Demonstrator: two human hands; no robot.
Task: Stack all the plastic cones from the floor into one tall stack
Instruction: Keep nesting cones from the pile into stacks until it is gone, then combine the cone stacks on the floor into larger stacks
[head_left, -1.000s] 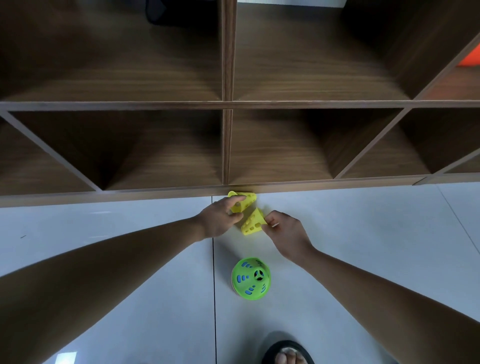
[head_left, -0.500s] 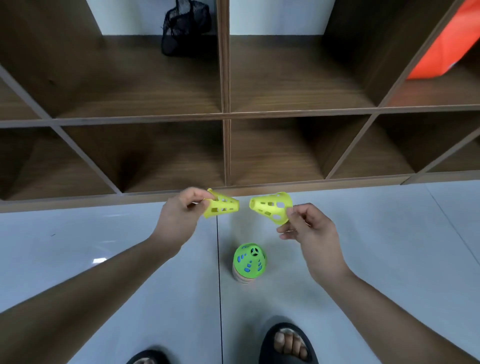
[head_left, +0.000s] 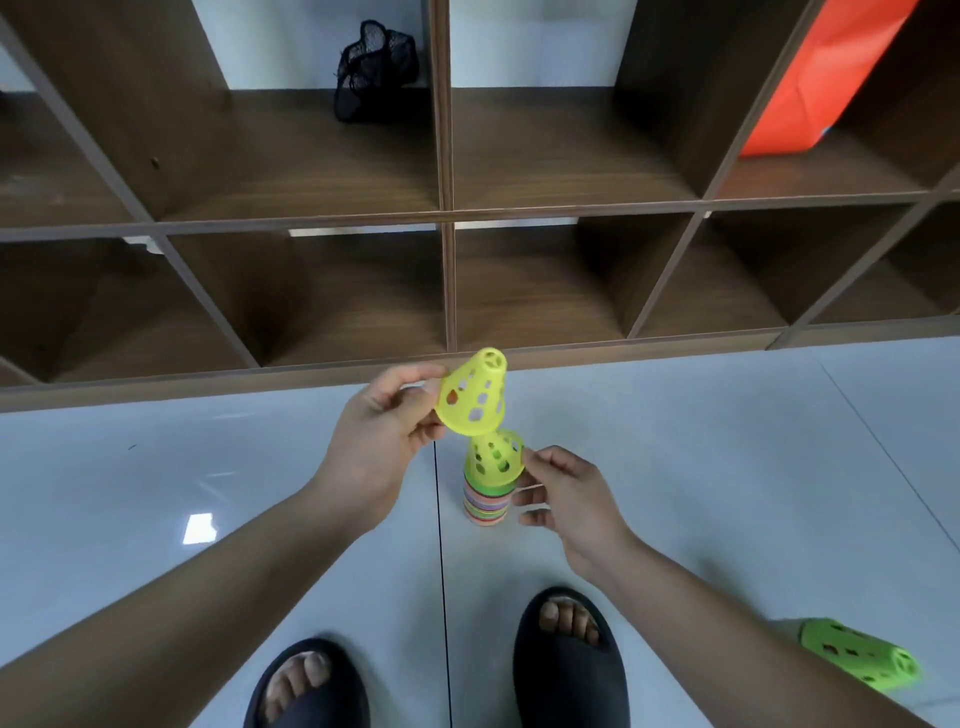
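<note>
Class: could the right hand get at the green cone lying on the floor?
Probably yes: the green cone lies on open floor beside that forearm, nothing over it, though the right hand is at the stack.

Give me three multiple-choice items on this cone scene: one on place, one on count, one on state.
1. The green cone lies: A in a basket; B on the floor, lower right; C in a hand.
2. Yellow cones in view: A two; B one; C four.
3. The left hand's yellow cone is: A lying on the floor; B pushed fully down; C held above the stack.
Key: B, it lies on its side on the floor; A, one is held and one tops the stack; C, it hangs tilted just over the stack's top cone.
</note>
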